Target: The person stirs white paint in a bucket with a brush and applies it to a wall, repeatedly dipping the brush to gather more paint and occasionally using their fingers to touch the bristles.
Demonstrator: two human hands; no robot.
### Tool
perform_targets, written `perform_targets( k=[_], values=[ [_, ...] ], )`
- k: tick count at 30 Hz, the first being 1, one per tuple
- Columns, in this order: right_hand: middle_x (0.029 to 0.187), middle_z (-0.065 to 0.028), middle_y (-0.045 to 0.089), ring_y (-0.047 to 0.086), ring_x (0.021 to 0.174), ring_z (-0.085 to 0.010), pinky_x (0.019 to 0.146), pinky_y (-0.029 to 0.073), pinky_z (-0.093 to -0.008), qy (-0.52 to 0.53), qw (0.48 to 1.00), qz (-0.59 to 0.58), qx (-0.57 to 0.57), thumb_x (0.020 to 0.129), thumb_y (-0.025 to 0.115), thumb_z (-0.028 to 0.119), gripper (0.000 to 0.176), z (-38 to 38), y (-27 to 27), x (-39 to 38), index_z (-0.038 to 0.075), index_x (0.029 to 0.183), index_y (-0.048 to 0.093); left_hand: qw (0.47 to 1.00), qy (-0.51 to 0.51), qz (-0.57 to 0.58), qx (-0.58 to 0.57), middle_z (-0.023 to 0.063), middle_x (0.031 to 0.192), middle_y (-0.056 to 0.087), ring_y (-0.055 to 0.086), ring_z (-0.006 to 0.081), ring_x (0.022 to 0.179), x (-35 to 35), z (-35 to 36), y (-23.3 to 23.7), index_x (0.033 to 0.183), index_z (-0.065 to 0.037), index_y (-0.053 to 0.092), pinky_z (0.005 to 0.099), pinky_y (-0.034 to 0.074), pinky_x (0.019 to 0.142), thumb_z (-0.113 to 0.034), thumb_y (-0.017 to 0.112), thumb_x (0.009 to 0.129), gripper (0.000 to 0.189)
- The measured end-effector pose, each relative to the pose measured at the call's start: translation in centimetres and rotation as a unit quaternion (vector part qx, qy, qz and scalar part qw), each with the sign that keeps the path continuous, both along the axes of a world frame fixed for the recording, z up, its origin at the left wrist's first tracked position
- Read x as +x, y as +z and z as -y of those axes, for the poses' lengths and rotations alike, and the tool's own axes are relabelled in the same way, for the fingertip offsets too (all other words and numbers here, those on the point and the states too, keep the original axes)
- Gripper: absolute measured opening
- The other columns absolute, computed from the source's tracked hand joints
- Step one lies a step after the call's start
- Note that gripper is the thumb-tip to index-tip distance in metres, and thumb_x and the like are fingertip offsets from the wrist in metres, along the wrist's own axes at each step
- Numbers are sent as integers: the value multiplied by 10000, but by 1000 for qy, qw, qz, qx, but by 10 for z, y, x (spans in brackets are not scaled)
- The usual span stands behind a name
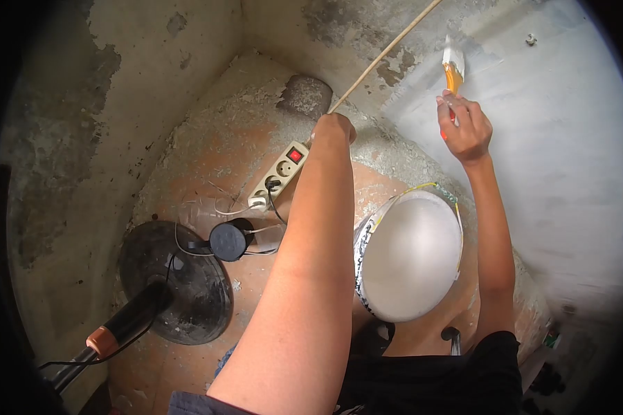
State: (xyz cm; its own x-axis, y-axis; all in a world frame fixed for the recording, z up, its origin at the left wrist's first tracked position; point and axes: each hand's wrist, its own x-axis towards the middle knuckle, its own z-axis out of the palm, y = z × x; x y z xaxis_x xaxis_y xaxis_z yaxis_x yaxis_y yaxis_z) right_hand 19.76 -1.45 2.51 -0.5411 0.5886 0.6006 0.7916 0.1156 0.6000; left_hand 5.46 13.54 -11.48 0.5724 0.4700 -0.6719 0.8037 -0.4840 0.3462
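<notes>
My left hand [335,128] is closed around a long, thin wooden stick [387,52] that slants up to the right past the top edge. My right hand [466,127] grips the orange handle of a paintbrush [453,66]. The white-coated bristles point upward against the wall [567,138], where whitish paint shows. Below my right hand, a white bucket [363,270] stands on the floor, its yellowish handle raised at the back; its inside looks white. My left forearm covers part of the floor.
A power strip [278,176] with a red switch and plugged cords lies beside my left forearm. Left of it are a dark round container [230,240] and a round black base [187,304] with a pole. Peeling walls [138,90] meet at a corner.
</notes>
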Motion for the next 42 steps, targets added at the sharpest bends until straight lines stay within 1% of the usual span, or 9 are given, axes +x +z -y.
perform_targets(
  k=[4, 11, 16, 21, 23, 29, 32, 37, 42],
  values=[
    [911, -9, 642, 577, 715, -146, 537, 503, -206, -37, 997, 61, 3, 695, 638, 85, 102, -3, -20, -5, 131, 773, 592, 998, 38, -8, -40, 73, 1136, 639, 627, 272, 1022, 0, 2, 3, 1061, -172, 682, 428, 516, 831, -237, 661, 682, 384],
    [909, -31, 582, 556, 842, -180, 597, 543, -261, -46, 960, -70, -266, 722, 594, 58, 101, -1, -77, -18, 91, 804, 547, 992, 100, 5, -73, 102, 1143, 630, 617, 263, 1042, -1, 11, 16, 1069, -119, 672, 349, 498, 876, -211, 638, 698, 384],
    [906, -53, 591, 569, 831, -199, 609, 537, -305, -52, 954, -175, -236, 746, 639, 47, 139, -18, -95, -1, 65, 864, 568, 996, 67, -5, -59, 101, 1152, 626, 608, 275, 1058, 2, 13, 19, 1074, -107, 669, 382, 502, 873, -176, 633, 702, 380],
    [848, -93, 608, 594, 766, -239, 622, 528, -326, -26, 955, -211, -206, 791, 649, 50, 113, -28, -55, 8, 30, 867, 568, 1000, 15, 6, -22, 100, 1151, 627, 609, 280, 1056, 11, 9, 0, 1066, -130, 676, 411, 515, 848, -153, 646, 688, 380],
    [802, -71, 602, 588, 714, -233, 575, 526, -291, 27, 973, -219, -72, 790, 644, 24, 120, -27, -21, 11, 33, 857, 545, 999, 12, 32, -10, 103, 1142, 630, 623, 274, 1027, 11, 8, -8, 1023, -155, 695, 407, 525, 820, -155, 663, 665, 359],
    [836, -48, 633, 602, 737, -216, 567, 504, -287, 46, 992, -102, 60, 748, 721, 42, 209, -7, 45, 10, 60, 891, 570, 998, 32, 2, -45, 100, 1059, 663, 649, 254, 964, 11, 5, -1, 952, -154, 713, 382, 531, 791, -183, 677, 632, 324],
    [850, -47, 635, 607, 766, -203, 579, 513, -270, 17, 996, -57, 59, 736, 714, 27, 208, 8, 35, 6, 61, 897, 586, 994, 86, -3, -63, 104, 1044, 667, 647, 245, 972, 10, 5, -8, 953, -146, 710, 349, 526, 801, -208, 667, 632, 329],
    [907, -51, 635, 582, 764, -183, 579, 529, -239, -25, 995, -47, -83, 719, 670, 22, 172, 29, -27, 16, 39, 878, 606, 998, 47, -4, -37, 107, 1094, 650, 634, 244, 1005, 1, 7, 7, 983, -126, 699, 324, 509, 831, -245, 658, 654, 352],
    [833, -41, 606, 568, 754, -184, 638, 535, -278, -16, 960, -211, -182, 710, 665, 16, 156, 30, -41, 6, 33, 849, 598, 1000, 10, -12, -23, 102, 1153, 626, 599, 238, 1075, -1, 10, 15, 1055, -118, 676, 330, 479, 885, -273, 618, 733, 362]
  ],
)
